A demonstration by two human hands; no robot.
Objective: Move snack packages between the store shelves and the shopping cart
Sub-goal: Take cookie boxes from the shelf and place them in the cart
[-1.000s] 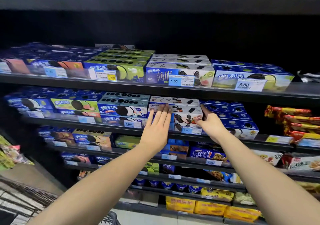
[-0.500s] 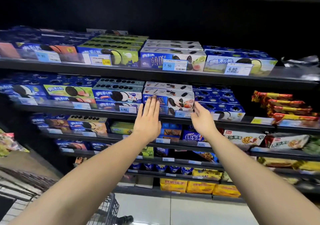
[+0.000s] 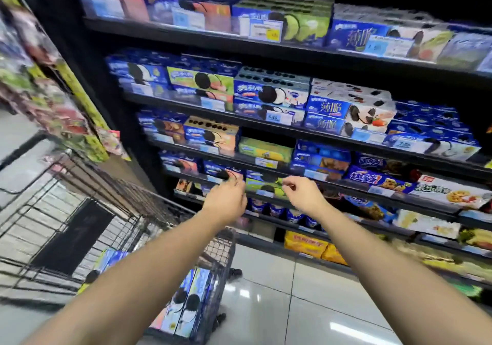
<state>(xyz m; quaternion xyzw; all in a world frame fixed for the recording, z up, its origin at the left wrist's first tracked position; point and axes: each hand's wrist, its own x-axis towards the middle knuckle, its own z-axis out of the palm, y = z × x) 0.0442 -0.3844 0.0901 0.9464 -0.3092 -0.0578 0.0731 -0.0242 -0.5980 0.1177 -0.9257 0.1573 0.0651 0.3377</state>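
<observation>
Dark metal shelves (image 3: 266, 46) rise in at least five stepped tiers above a glossy pale tiled floor (image 3: 279, 291), packed with rectangular cardboard cookie boxes (image 3: 269, 91), mostly blue, some green or white, printed with black sandwich biscuits. Small paper price tags (image 3: 277, 118) sit along the shelf lips, most too blurred to read. At lower left stands the shopping cart (image 3: 221, 249), a black wire-mesh basket. Two cartons (image 3: 190, 307) stand upright side by side in its near corner, and a third carton (image 3: 106, 259) lies farther left, partly hidden by the forearm. Both bare arms reach forward over the cart. The left hand (image 3: 226, 198) and right hand (image 3: 303, 194) hang near each other in front of a lower shelf, fingers loosely curled and holding nothing. Hanging bags (image 3: 40, 78) on the far left are smeared by blur, and the shelves are cut off at the right edge.
</observation>
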